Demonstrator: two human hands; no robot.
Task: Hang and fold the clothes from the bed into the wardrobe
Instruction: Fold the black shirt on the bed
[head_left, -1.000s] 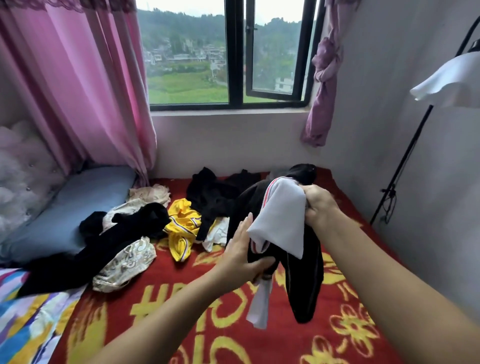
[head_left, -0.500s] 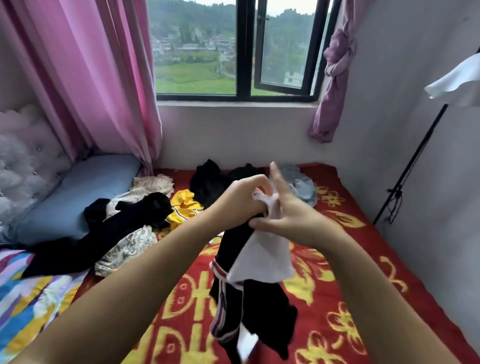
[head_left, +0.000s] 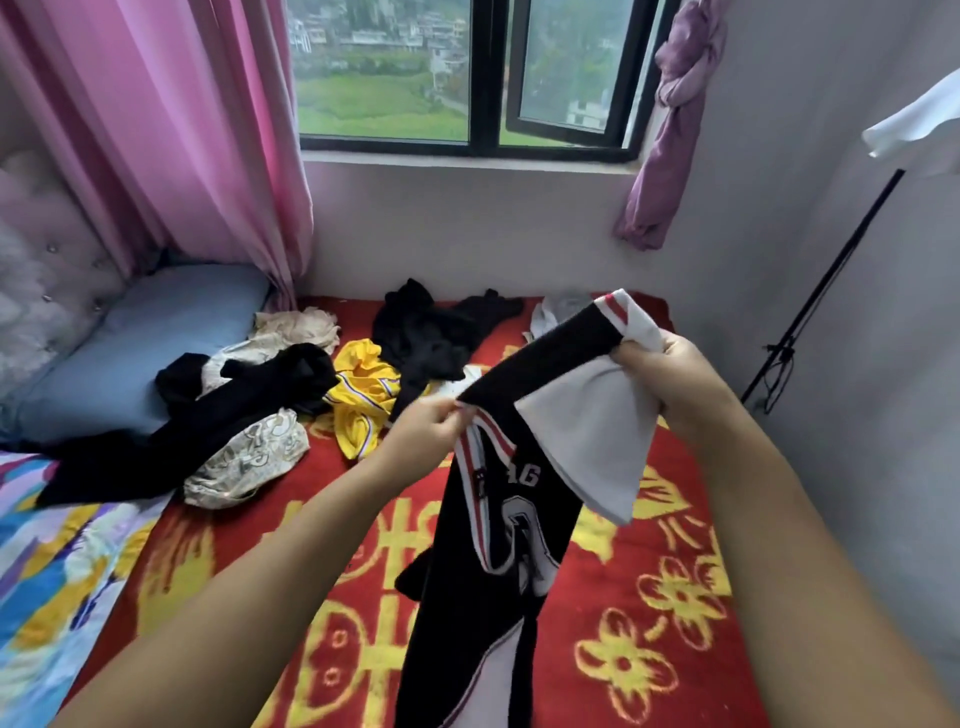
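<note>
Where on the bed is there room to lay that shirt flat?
The red blanket is bare on the near right, beside the wall. It is crowded by the blue pillow: black clothes, yellow jersey.

Soft daylight from window (head_left: 467, 73), wide-angle edges

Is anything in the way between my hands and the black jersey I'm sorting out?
Nothing is. Both hands already hold the black jersey: the left hand pinches its striped edge, the right hand grips the white sleeve. The wardrobe is out of view.
</note>
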